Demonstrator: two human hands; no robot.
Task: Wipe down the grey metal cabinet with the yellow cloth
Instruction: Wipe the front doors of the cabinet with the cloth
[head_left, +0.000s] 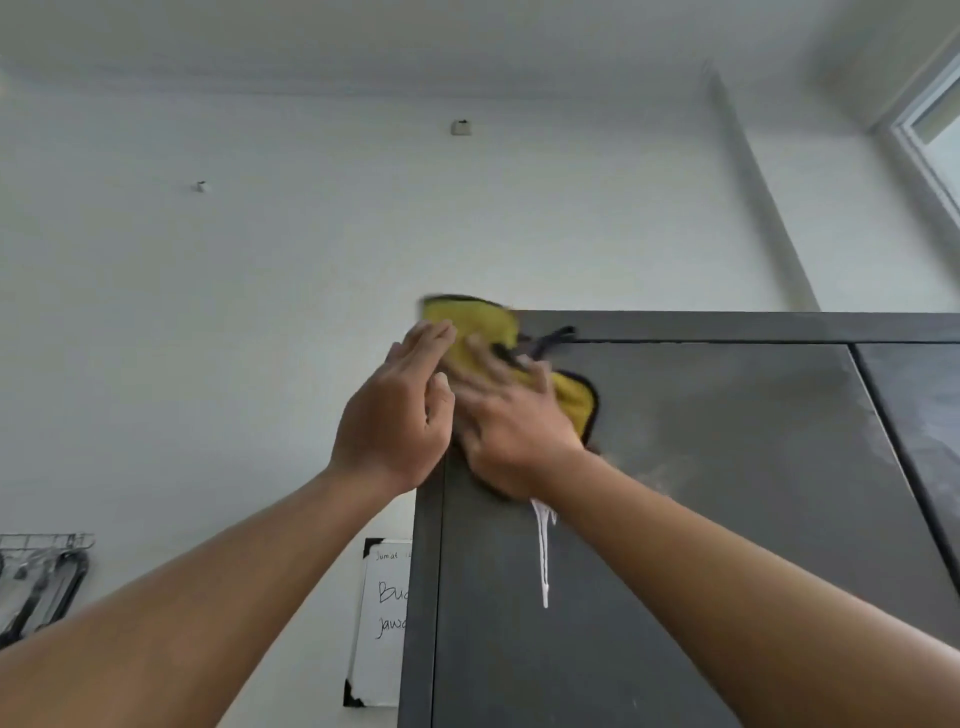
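Both hands press side by side at the upper left corner of the grey metal cabinet (675, 467): left hand (397, 415) flat on the corner edge, right hand (511, 421) spread on the yellow cloth (478, 332) against the door. White foam (544, 551) drips below. A whiteboard (382, 623) hangs on the wall behind.

Both hands press the cloth (470, 332) against the cabinet (701, 441) at its top left corner, the left hand (400, 415) at the left edge and the right hand (511, 415), blurred, seemingly flat on the door. White drips (544, 551) run down the door below the right wrist. A whiteboard (382, 623) hangs on the wall just left of the cabinet.
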